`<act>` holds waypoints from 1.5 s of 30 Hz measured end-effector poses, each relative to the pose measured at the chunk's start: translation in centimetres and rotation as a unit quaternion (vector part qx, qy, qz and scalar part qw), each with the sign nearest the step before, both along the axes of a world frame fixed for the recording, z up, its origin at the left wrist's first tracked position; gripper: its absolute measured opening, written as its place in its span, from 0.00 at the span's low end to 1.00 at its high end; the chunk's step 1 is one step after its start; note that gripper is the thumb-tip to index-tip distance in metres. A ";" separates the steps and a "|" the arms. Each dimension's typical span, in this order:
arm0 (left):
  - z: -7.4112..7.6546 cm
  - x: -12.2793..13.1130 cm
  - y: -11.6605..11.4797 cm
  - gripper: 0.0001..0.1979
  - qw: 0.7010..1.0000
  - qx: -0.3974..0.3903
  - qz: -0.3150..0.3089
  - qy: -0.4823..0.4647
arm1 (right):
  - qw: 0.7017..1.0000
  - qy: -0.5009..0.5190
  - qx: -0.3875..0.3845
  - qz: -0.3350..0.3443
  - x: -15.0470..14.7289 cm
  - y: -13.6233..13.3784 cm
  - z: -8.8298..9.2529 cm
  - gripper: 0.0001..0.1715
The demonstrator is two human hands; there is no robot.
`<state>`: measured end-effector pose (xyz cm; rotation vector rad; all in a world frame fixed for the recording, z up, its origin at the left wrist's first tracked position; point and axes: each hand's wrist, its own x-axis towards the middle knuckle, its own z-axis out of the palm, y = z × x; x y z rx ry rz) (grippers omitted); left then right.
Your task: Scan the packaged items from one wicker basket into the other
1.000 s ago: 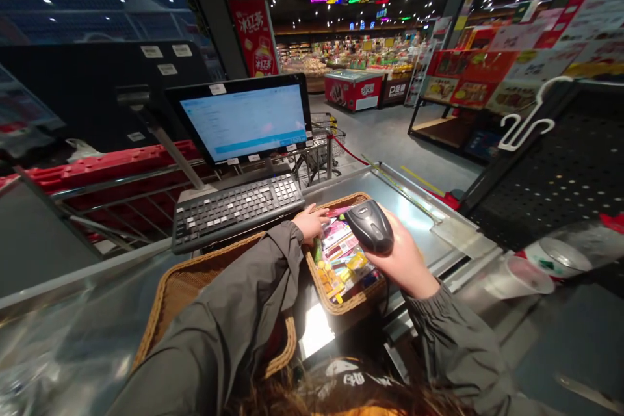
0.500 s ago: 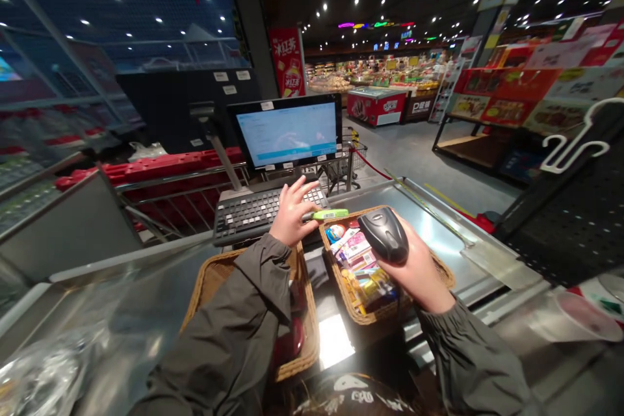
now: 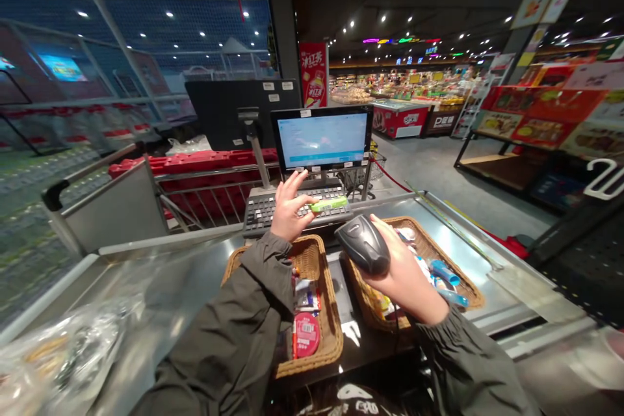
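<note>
My left hand (image 3: pixel 288 206) is raised over the keyboard (image 3: pixel 292 205) and pinches a slim green packet (image 3: pixel 329 205) between thumb and forefinger, the other fingers spread. My right hand (image 3: pixel 397 266) grips a black barcode scanner (image 3: pixel 363 244) above the right wicker basket (image 3: pixel 463 286), which holds several small packaged goods. The scanner's head points toward the green packet. A second wicker basket (image 3: pixel 324 338) below my left arm holds a few packets and a round red item (image 3: pixel 305 333).
A till screen (image 3: pixel 322 140) stands behind the keyboard on a steel checkout counter (image 3: pixel 160 286). Clear plastic bags (image 3: pixel 58 351) lie at the near left. Red trolleys (image 3: pixel 205 172) line up behind the counter. Shop shelves (image 3: pixel 546 117) and displays fill the right and far background.
My left hand lifted a green packet out of the right basket and carried it up over the keyboard. The scanner hand dropped slightly and turned toward it. My head turned left.
</note>
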<state>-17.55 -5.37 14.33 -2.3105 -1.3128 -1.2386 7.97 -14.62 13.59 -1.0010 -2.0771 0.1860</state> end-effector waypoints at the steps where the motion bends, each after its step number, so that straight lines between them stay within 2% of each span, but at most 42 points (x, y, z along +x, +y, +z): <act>1: -0.1 -0.1 -0.1 0.05 1.000 -0.003 -0.003 -0.004 | 1.000 0.000 -0.004 0.002 -0.3 -0.1 0.0 0.31; 5: -0.4 -0.6 -0.4 0.05 1.000 -0.011 -0.008 -0.014 | 1.000 -0.012 -0.019 0.006 -1.2 -0.4 -0.4 0.31; 13: -0.5 -1.3 -0.5 0.05 1.000 -0.015 0.001 -0.015 | 0.999 -0.023 -0.002 0.025 -1.9 -0.7 0.3 0.24; 20: -0.3 -1.3 -0.6 0.05 1.000 -0.009 0.000 -0.018 | 1.000 -0.021 -0.015 0.017 -1.9 -0.6 0.0 0.31; 30: -0.7 -1.6 -0.8 0.05 1.000 -0.019 0.012 -0.016 | 0.999 -0.016 -0.030 0.007 -1.9 -0.6 0.0 0.31; 36: -2.0 -2.8 -1.5 0.05 0.998 -0.051 0.033 -0.004 | 0.999 -0.020 -0.023 0.014 -2.3 -0.3 -0.4 0.30; 45: -5.5 -6.2 -4.4 0.06 0.990 -0.126 0.058 0.026 | 0.999 0.001 -0.018 0.036 -4.1 0.6 -1.2 0.33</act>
